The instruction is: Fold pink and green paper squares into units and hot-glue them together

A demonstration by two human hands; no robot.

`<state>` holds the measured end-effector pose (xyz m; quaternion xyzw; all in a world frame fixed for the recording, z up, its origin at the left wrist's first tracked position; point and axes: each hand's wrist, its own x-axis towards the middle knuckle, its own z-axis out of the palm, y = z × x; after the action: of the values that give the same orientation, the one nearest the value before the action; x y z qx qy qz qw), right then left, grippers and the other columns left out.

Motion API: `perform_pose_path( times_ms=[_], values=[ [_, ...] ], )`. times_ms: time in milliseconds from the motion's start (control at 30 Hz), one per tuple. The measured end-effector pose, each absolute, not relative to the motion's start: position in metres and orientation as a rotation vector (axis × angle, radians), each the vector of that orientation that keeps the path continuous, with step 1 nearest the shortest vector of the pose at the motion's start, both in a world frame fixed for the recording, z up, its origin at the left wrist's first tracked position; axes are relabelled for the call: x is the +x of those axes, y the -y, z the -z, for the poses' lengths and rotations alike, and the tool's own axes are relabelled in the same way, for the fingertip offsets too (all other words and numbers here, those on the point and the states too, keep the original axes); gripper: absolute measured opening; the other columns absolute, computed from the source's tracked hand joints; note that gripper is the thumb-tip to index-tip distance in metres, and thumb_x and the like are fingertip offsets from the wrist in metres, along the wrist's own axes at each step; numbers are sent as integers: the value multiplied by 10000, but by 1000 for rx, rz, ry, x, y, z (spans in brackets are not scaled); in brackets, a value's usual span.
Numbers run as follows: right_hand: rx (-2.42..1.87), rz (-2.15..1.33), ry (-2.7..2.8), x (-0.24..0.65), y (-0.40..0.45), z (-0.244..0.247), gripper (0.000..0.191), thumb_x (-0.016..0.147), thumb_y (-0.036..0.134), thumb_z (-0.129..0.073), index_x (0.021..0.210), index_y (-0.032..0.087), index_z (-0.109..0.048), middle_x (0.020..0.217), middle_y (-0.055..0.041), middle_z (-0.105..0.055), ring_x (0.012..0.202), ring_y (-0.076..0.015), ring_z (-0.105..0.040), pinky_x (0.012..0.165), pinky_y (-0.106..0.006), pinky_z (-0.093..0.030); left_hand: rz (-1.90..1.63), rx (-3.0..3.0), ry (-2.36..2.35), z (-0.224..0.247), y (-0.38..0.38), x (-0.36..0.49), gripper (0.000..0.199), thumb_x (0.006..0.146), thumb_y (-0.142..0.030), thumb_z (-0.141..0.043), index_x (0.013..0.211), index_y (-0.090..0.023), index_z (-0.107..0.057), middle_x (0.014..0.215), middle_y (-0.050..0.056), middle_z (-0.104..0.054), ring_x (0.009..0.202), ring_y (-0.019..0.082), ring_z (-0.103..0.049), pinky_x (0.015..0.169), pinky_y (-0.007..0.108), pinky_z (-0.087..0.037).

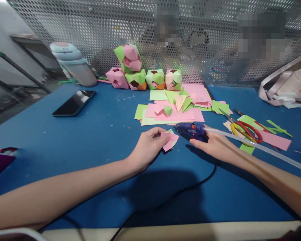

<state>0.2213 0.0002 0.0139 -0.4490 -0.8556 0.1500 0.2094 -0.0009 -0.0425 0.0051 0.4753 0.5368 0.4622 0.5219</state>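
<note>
- At the middle of the blue table (102, 144), the left hand (149, 145) pinches a folded paper piece (170, 141), pink with some green, between thumb and fingers.
- Just right of it, the right hand (213, 142) is closed around a blue hot glue gun (190, 130), apart from the left hand; the nozzle points left, near the paper, and whether the trigger is squeezed cannot be told.
- From its back, a long translucent glue stick (256, 145) runs right, over the right forearm; a black cord (170, 197) trails to the near edge.
- Beyond the hands lie pink and green paper sheets (175, 112); to the right, scissors (249, 132).
- At the far side, five folded paper balls (155, 79) sit, one atop the others.
- Far left: a phone (75, 103) and a bottle (76, 65).
</note>
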Motion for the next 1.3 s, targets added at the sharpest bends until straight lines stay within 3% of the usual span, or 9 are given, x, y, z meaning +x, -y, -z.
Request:
perform_pose_path(
  times_ms=[200,433,733,1300],
  values=[
    [-1248,-622,2220,217,2,-5,285,907,360,-497,1088,180,-624,1007,-48,-687,917,-229,-646,796,-356,-513,-1145,1182,-1311,-6,40,-3,202,762,-324,-659,769,-143,-569,664,26,-650,636,152,-591,616,262,-446],
    [-1101,-411,2286,216,32,-20,199,870,344,-552,1004,198,-536,809,-28,-651,676,-177,-605,596,-279,-459,-1157,1265,-1377,-3,34,-6,144,755,-273,-636,742,-143,-574,673,17,-633,593,121,-552,572,233,-416],
    [-932,-69,2396,212,31,-13,104,872,277,-542,909,192,-495,762,-33,-601,669,-179,-537,620,-285,-397,-1146,1349,-1392,-3,35,-7,159,763,-287,-619,720,-139,-582,637,5,-593,579,110,-515,546,216,-391],
    [-920,-169,2429,214,34,-13,106,850,258,-565,909,193,-505,777,-27,-599,683,-177,-517,657,-306,-390,-1166,1376,-1335,2,33,-8,149,763,-284,-611,724,-149,-562,641,-15,-578,594,110,-536,552,206,-402]
  ],
)
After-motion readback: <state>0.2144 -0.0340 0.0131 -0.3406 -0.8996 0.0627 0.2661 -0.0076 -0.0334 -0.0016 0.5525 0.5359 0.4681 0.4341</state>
